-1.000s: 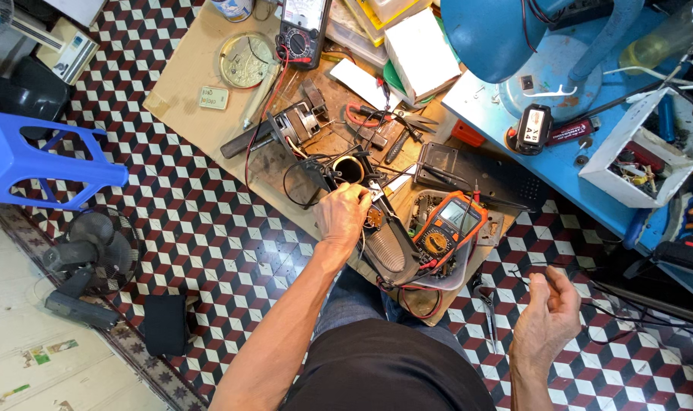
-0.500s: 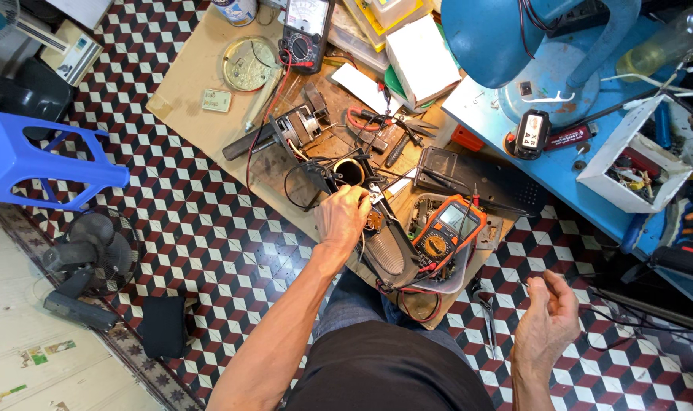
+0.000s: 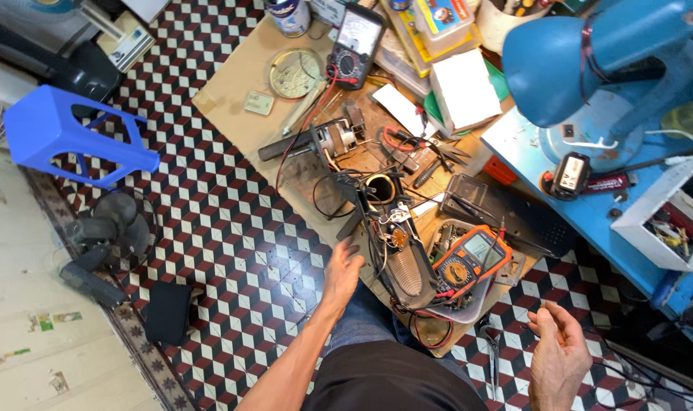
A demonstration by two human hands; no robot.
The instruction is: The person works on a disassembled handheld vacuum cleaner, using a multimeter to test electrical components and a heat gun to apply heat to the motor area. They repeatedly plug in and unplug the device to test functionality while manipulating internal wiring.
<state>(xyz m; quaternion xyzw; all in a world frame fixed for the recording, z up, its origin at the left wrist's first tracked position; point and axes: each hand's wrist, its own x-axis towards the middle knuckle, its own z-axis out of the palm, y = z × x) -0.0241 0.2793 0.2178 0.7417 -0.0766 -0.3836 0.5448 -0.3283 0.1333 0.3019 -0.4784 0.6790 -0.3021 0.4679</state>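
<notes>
on the low brown surface [image 3: 232,91] over the checkered floor [image 3: 225,228], an opened black appliance housing [image 3: 403,262] lies among loose wires and parts, its grille end toward the person. the left hand [image 3: 342,272] hovers at the near edge of the surface, just beside the housing's left side; its fingers [image 3: 351,248] are spread loosely and hold nothing, and whether they touch the edge cannot be told. the right hand [image 3: 558,358] hangs off the surface, well apart from the housing, above the floor at lower right; its fingers [image 3: 546,323] are curled half closed, and whether anything thin sits between them cannot be told.

just right of the housing an orange multimeter [image 3: 472,262] rests on a grey tray. beyond the housing stands a dark round ring part [image 3: 381,188], then a small motor [image 3: 333,139], pliers with red handles [image 3: 415,141] and a black analog meter [image 3: 354,38]. a round metal lid [image 3: 295,73] lies farther back. a blue desk lamp [image 3: 590,53] stands on a blue bench at right, and a blue plastic stool [image 3: 69,135] lies tipped on the floor at left near a dark fan [image 3: 107,236].
</notes>
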